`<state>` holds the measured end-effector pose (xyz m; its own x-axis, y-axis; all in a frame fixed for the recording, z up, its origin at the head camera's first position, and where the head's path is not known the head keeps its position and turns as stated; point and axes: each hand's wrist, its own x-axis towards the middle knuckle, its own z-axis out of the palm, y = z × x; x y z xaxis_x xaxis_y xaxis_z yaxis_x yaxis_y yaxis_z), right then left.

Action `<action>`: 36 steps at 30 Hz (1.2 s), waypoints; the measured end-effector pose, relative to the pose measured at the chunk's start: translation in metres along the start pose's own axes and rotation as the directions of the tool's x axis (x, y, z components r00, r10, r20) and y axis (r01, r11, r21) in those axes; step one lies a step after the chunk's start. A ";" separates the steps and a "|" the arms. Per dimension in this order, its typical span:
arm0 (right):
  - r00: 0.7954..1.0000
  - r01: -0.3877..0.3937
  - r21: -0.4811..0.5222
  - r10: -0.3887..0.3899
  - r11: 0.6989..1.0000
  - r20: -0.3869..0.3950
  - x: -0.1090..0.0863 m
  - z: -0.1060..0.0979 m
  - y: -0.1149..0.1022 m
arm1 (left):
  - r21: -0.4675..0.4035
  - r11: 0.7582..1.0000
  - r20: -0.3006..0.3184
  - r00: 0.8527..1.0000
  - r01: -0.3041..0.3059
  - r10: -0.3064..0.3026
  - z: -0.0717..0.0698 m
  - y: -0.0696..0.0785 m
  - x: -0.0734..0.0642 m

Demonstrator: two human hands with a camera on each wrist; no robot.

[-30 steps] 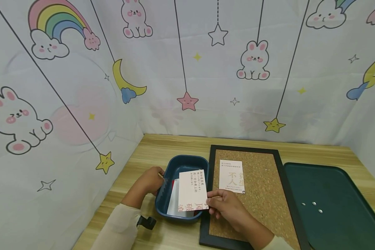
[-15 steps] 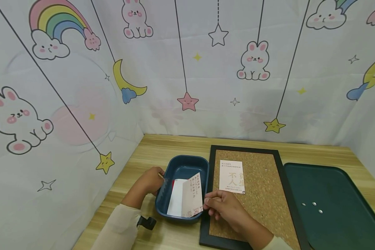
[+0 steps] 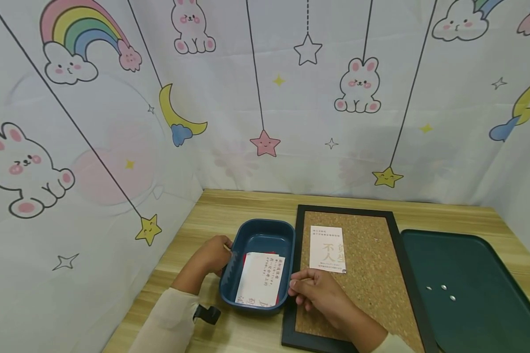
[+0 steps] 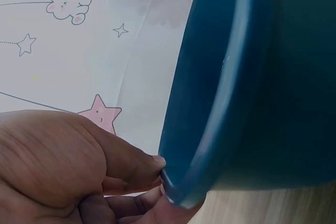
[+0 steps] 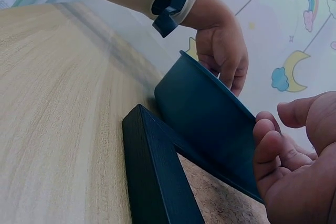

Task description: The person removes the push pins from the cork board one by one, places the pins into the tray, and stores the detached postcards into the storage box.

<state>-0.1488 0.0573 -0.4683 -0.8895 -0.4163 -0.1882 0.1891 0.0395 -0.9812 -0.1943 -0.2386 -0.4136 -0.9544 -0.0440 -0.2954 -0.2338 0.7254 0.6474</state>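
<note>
A dark blue bin (image 3: 265, 225) stands on the table, with a printed white card (image 3: 260, 282) lying inside on top of other cards. Red edges of something beneath peek out around it. My left hand (image 3: 215, 255) pinches the bin's left rim, thumb on one side and fingers on the other, as the left wrist view shows. Just beside the right rim hovers my right hand (image 3: 322, 296), holding nothing. Its fingers are loosely bent and its thumb (image 5: 296, 113) stands apart from them. Whether those fingers touch the bin is unclear.
Right of the bin lies a black-framed cork board (image 3: 366, 284), bearing another printed card (image 3: 327, 249) near its upper left. A dark green tray (image 3: 472, 264) with several small silvery pieces is farther right. A patterned curtain (image 3: 300, 166) closes off the back.
The printed card was in my right hand over the bin. It has left my fingers, tipped down and now lies flat inside. Both hands have stayed nearly in place.
</note>
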 end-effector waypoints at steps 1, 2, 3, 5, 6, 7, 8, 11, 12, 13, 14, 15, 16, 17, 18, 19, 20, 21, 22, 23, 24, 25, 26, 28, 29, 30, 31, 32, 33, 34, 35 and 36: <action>1.000 -0.002 -0.001 0.002 1.000 0.000 0.000 0.000 0.000 | -0.001 1.000 0.000 1.000 0.002 -0.002 0.000 0.000 0.000; 1.000 -0.003 -0.001 0.003 1.000 0.000 0.000 -0.001 0.000 | 0.002 1.000 0.000 1.000 0.001 -0.001 0.000 0.000 0.000; 1.000 -0.004 -0.003 0.004 1.000 -0.002 0.000 -0.001 0.001 | 0.003 1.000 -0.002 1.000 0.003 -0.003 0.000 0.000 0.000; 1.000 -0.006 -0.002 0.006 1.000 -0.005 0.000 -0.002 0.001 | 0.007 1.000 -0.004 1.000 0.004 -0.004 0.000 0.001 0.000; 1.000 -0.006 -0.003 0.006 1.000 -0.006 0.000 -0.002 0.001 | 0.009 1.000 -0.007 1.000 0.006 -0.006 0.000 0.001 0.000; 1.000 -0.006 -0.001 0.006 1.000 -0.008 0.000 -0.003 0.002 | 0.015 1.000 -0.010 1.000 0.003 -0.003 0.000 0.001 0.000; 1.000 -0.005 0.000 0.005 1.000 -0.009 0.000 -0.003 0.002 | 0.017 1.000 -0.013 1.000 0.005 -0.005 0.000 0.001 0.000; 1.000 -0.004 0.005 0.004 1.000 -0.008 0.000 -0.005 0.002 | 0.023 1.000 -0.021 1.000 0.003 -0.003 0.001 0.001 0.001; 1.000 -0.002 0.007 0.002 1.000 -0.007 0.000 -0.005 0.002 | 0.021 1.000 -0.023 1.000 0.004 -0.003 0.001 0.001 0.001; 1.000 -0.003 0.011 0.003 1.000 -0.006 0.000 -0.006 0.002 | 0.025 1.000 -0.025 1.000 0.001 -0.001 0.002 0.000 0.001; 1.000 -0.003 0.013 0.003 1.000 -0.005 -0.001 -0.007 0.002 | 0.023 1.000 -0.027 1.000 0.002 -0.001 0.002 0.000 0.001; 1.000 -0.003 0.013 0.003 1.000 -0.006 -0.001 -0.007 0.001 | 0.025 1.000 -0.027 1.000 -0.002 0.003 0.002 -0.001 0.001; 1.000 -0.003 0.012 0.003 1.000 -0.007 -0.001 -0.008 0.001 | 0.026 1.000 -0.029 1.000 -0.005 0.006 0.003 -0.001 0.001; 1.000 -0.006 0.013 0.006 1.000 -0.010 -0.001 -0.008 0.001 | 0.028 1.000 -0.031 0.999 -0.009 0.010 0.003 -0.002 0.002; 1.000 -0.007 0.011 0.008 1.000 -0.014 -0.001 -0.009 0.001 | 0.031 0.999 -0.034 0.999 -0.009 0.010 0.004 -0.002 0.002; 1.000 -0.010 0.011 0.010 1.000 -0.018 -0.002 -0.009 0.001 | 0.035 0.999 -0.038 0.999 -0.011 0.012 0.004 -0.002 0.002; 1.000 -0.010 0.006 0.011 1.000 -0.023 -0.002 -0.010 0.001 | 0.039 0.999 -0.041 0.999 -0.013 0.015 0.004 -0.002 0.002; 1.000 -0.011 0.001 0.011 1.000 -0.028 -0.002 -0.010 0.001 | 0.044 0.999 -0.046 0.999 -0.014 0.016 0.004 -0.002 0.002; 0.999 -0.011 -0.004 0.011 1.000 -0.031 -0.002 -0.011 0.001 | 0.050 0.999 -0.050 0.999 -0.015 0.018 0.005 -0.002 0.001; 0.999 -0.013 -0.006 0.013 1.000 -0.034 -0.002 -0.012 0.001 | 0.056 0.998 -0.054 0.998 -0.019 0.022 0.005 -0.002 0.001; 0.999 -0.012 -0.009 0.012 1.000 -0.039 -0.002 -0.013 0.001 | 0.063 0.998 -0.058 0.998 -0.021 0.025 0.005 -0.002 0.000; 0.999 -0.011 -0.009 0.011 1.000 -0.043 -0.002 -0.013 0.001 | 0.073 0.997 -0.063 0.998 -0.026 0.030 0.005 -0.001 0.000; 0.999 -0.010 -0.013 0.009 1.000 -0.045 -0.002 -0.014 0.001 | 0.088 0.996 -0.067 0.997 -0.034 0.040 0.005 -0.001 0.000; 0.999 -0.008 -0.015 0.007 1.000 -0.049 -0.002 -0.016 0.001 | 0.112 0.993 -0.076 0.996 -0.038 0.046 0.005 0.000 -0.001; 0.999 -0.008 -0.013 0.007 1.000 -0.053 -0.002 -0.017 0.001 | 0.129 0.991 -0.082 0.995 -0.040 0.051 0.005 0.000 -0.001; 0.998 -0.008 -0.012 0.007 1.000 -0.056 -0.002 -0.018 0.001 | 0.148 0.988 -0.088 0.995 -0.039 0.052 0.006 0.001 -0.001; 0.998 -0.008 -0.012 0.007 1.000 -0.056 -0.002 -0.019 0.001 | 0.166 0.985 -0.095 0.994 -0.037 0.053 0.006 0.001 -0.001; 0.998 -0.008 -0.012 0.007 1.000 -0.056 -0.002 -0.020 0.000 | 0.186 0.982 -0.102 0.993 -0.037 0.057 0.006 0.002 -0.001; 0.998 -0.006 -0.012 0.006 1.000 -0.056 -0.002 -0.020 0.000 | 0.199 0.979 -0.109 0.992 -0.033 0.056 0.006 0.002 -0.002; 0.998 -0.005 -0.012 0.005 1.000 -0.056 -0.002 -0.021 0.000 | 0.219 0.975 -0.118 0.991 -0.036 0.064 0.007 0.003 -0.002; 0.998 -0.006 -0.013 0.005 1.000 -0.057 -0.002 -0.022 0.000 | 0.234 0.971 -0.127 0.989 -0.043 0.074 0.007 0.003 -0.002; 0.998 -0.006 -0.013 0.005 1.000 -0.058 -0.003 -0.023 0.000 | 0.246 0.968 -0.138 0.987 -0.052 0.088 0.008 0.004 -0.003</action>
<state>-0.1561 0.0792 -0.4686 -0.9112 -0.3625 -0.1958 0.1893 0.0536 -0.9804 -0.1910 -0.2302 -0.4160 -0.9876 -0.0746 -0.1378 -0.1314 0.8735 0.4688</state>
